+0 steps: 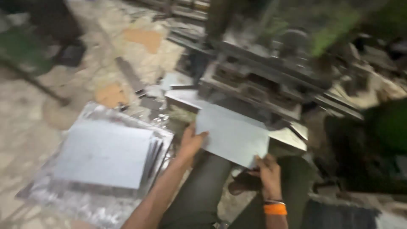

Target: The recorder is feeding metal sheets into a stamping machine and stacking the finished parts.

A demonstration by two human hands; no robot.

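**shopfloor_newbie:** So what's each hand doing here? Frame's pretty blurry.

**presshand:** Both are on one thin grey metal sheet (232, 135), held over the person's lap, its far edge right at the front edge of the press machine (271, 85). The left hand (190, 142) is pinched on the sheet's left edge, thumb on top. The right hand (268, 171), the one with the orange wristband (275, 208), is clamped on the near right corner.

**shopfloor_newbie:** Tricky to handle?

**presshand:** I'd guess light and fairly stiff, but thin, so it probably flexes if held one-handed. Edges are likely sharp and the face slick, so gripping opposite edges makes sense. There's a stack of similar sheets (106, 154) to the left, sitting on a crinkly shiny wrap (55, 199) on the floor.
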